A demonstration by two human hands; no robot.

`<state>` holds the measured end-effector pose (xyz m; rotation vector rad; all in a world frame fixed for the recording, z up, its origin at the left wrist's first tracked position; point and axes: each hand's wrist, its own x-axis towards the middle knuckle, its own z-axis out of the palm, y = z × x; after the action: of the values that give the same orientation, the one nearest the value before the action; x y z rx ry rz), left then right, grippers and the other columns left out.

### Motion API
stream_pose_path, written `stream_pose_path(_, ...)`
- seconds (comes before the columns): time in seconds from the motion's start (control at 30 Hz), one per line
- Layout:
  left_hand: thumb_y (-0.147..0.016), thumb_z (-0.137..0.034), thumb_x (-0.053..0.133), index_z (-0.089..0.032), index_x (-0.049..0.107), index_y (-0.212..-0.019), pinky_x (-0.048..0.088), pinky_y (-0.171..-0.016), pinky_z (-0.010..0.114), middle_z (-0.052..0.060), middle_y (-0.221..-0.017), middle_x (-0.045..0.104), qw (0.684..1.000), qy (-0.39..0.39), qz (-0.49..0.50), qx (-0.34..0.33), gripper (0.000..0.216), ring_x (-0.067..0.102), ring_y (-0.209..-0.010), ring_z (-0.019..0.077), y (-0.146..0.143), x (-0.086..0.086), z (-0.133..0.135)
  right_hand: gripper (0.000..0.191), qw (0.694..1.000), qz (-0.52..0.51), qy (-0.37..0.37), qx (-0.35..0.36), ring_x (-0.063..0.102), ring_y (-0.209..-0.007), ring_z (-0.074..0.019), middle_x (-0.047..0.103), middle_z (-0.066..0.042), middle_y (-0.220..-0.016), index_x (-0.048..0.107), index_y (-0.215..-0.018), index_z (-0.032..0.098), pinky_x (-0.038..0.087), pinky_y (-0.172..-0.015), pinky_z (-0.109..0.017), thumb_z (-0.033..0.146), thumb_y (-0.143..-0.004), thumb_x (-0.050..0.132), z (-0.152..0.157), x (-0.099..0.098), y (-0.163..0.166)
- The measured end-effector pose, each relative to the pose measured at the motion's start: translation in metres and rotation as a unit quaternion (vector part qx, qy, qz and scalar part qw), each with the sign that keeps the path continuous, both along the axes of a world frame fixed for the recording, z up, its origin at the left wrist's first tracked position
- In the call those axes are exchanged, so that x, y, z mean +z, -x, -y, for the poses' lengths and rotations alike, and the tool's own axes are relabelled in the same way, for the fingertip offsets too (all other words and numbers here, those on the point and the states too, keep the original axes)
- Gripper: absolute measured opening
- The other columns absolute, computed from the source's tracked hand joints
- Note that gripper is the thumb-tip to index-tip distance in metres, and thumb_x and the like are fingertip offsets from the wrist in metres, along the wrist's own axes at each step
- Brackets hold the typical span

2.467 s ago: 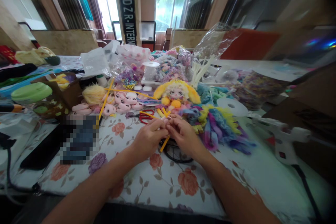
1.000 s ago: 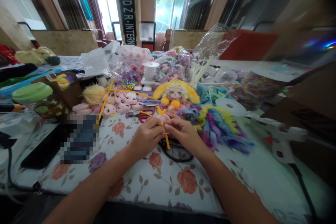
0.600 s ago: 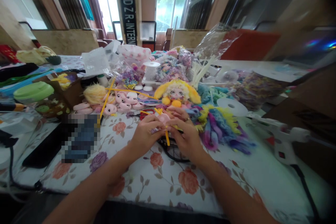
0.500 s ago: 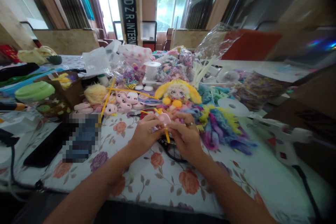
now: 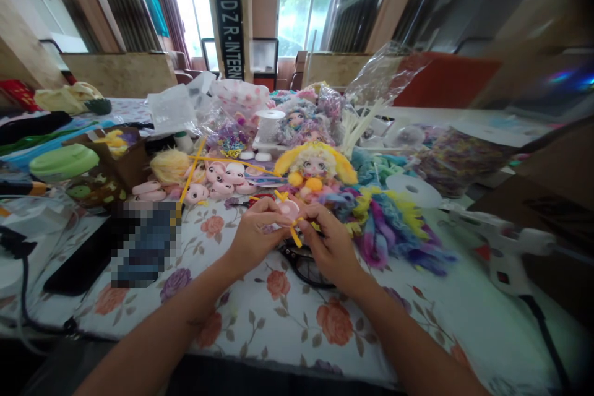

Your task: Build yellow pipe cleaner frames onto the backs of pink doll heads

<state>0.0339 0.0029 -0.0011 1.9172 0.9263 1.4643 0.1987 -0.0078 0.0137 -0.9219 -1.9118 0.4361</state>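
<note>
Between my hands is a small pink rounded shell, like the doll faces on the table, with a yellow pipe cleaner through it. My left hand grips the shell by its left side, fingers closed. With thumb and fingers, my right hand pinches the yellow strip at the shell's lower right edge. One strip end points down, and more yellow shows above the shell. Just beyond stands a finished doll with yellow ears. A black-handled tool lies below my hands, partly hidden.
Several pink doll faces lie behind my left hand. Colourful yarn spreads to the right, near a white ribbon spool and a glue gun. On the left are a green-lidded jar and a dark phone.
My right hand has shifted slightly and now pinches the yellow strip at the shell's edge. The strip's lower end sits a little higher. The left hand keeps its hold.
</note>
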Motion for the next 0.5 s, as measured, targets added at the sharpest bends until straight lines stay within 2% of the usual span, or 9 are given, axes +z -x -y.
stream_pose_path(0.17,-0.071,-0.028,0.072,-0.019,0.071,-0.075,0.046,-0.071,0.028,0.003,-0.08,0.055,0.998,0.056,0.011,-0.02,0.01,0.055,-0.078,0.0143,0.0002,0.0033,0.0008,0.01,0.999,0.005,-0.032,0.001,0.053,-0.075,-0.0168,0.057,-0.003,-0.078,0.052,-0.084,0.02,0.043,-0.071,-0.03,0.022,-0.089,0.043,0.0006,-0.0028,0.0018)
stream_pose_path(0.3,-0.069,-0.024,0.074,-0.017,0.07,-0.069,0.046,-0.07,0.028,0.002,-0.079,0.055,0.996,0.079,-0.004,-0.026,0.008,0.054,-0.076,0.0137,0.0028,0.0037,-0.0009,0.008,1.0,0.011,-0.006,-0.01,0.055,-0.071,-0.016,0.058,-0.002,-0.076,0.052,-0.082,0.02,0.043,-0.067,-0.029,0.019,-0.085,0.045,0.0014,-0.0044,0.0027)
stream_pose_path(0.43,-0.07,-0.019,0.071,-0.017,0.069,-0.067,0.046,-0.071,0.027,0.002,-0.078,0.055,0.996,0.06,-0.059,-0.023,0.004,0.055,-0.076,0.0134,0.0048,0.0025,-0.0024,0.009,0.999,0.045,0.013,0.005,0.058,-0.071,-0.0165,0.062,-0.002,-0.077,0.056,-0.084,0.02,0.045,-0.067,-0.029,0.016,-0.076,0.052,-0.0005,-0.003,0.0013)
stream_pose_path(0.5,-0.073,-0.019,0.068,-0.018,0.07,-0.072,0.045,-0.069,0.027,0.002,-0.078,0.055,0.994,0.032,-0.1,-0.009,0.003,0.054,-0.075,0.0132,0.005,0.0015,-0.0031,0.009,0.998,0.06,0.005,0.026,0.06,-0.076,-0.0177,0.064,-0.004,-0.081,0.059,-0.084,0.02,0.046,-0.072,-0.03,0.015,-0.077,0.054,-0.0028,-0.0025,0.0)
